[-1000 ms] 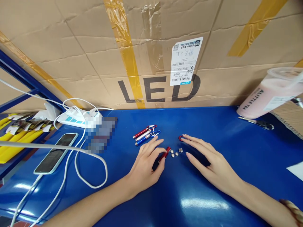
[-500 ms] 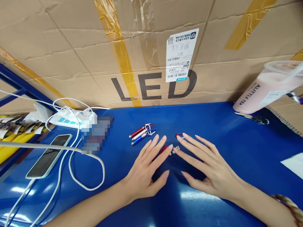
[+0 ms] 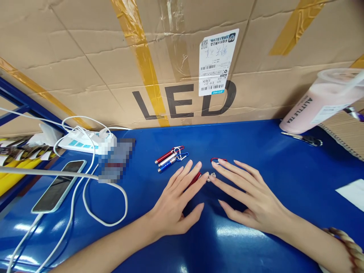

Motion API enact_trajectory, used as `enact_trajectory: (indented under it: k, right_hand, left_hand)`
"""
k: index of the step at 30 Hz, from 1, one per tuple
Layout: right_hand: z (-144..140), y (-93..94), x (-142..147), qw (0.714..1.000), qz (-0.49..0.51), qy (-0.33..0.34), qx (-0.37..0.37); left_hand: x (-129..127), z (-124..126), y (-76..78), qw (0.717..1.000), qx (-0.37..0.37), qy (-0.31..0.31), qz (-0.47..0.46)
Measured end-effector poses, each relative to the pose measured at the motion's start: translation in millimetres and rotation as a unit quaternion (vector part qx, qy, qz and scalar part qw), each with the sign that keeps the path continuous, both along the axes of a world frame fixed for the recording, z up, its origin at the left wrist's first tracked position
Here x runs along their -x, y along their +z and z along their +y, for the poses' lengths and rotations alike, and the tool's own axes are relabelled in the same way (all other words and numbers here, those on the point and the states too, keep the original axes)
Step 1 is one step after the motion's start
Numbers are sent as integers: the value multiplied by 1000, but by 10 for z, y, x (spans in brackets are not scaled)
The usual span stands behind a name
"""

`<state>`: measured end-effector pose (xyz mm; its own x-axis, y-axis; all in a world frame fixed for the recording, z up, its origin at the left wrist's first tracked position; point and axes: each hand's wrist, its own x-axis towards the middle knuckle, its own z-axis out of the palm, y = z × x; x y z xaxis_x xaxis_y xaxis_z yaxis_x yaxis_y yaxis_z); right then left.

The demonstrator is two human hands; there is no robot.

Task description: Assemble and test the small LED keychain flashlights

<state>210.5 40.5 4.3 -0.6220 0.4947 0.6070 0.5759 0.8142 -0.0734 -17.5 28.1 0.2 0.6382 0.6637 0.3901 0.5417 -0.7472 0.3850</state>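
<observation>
My left hand (image 3: 176, 203) lies palm down with its fingers spread over the blue tabletop (image 3: 244, 140). Facing it, my right hand (image 3: 253, 199) is stretched out the same way, the index fingertips almost meeting. Partly beneath the left fingers is a red tube (image 3: 195, 178). Small silvery pieces (image 3: 212, 176) sit between the two index fingertips, too small to name surely. A red carabiner clip (image 3: 216, 159) shows just past the right fingertips, partly covered. Beyond the left hand lie three pen-shaped keychain lights: red (image 3: 164, 156), silver (image 3: 167, 161) and blue (image 3: 166, 166), each with a clip.
A large cardboard box (image 3: 99, 76) walls off the back. To the left are a phone (image 3: 58, 187), white cables (image 3: 127, 201), a power strip (image 3: 85, 142) and a pixelated dark object (image 3: 118, 159). At right stand a drink cup (image 3: 307, 106), keys (image 3: 308, 140) and white paper (image 3: 352, 195).
The left index fingertip has edged right, closer to the right one and the silvery pieces. Otherwise both hands keep their spread pose; the view has shifted slightly.
</observation>
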Motion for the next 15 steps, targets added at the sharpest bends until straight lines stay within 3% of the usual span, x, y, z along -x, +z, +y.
enact_trajectory:
  k: [15]
  right_hand:
    - [5,13,6,1000,-5,0,-28]
  left_hand:
    - [2,7,-26,1000,-7,-8,-26]
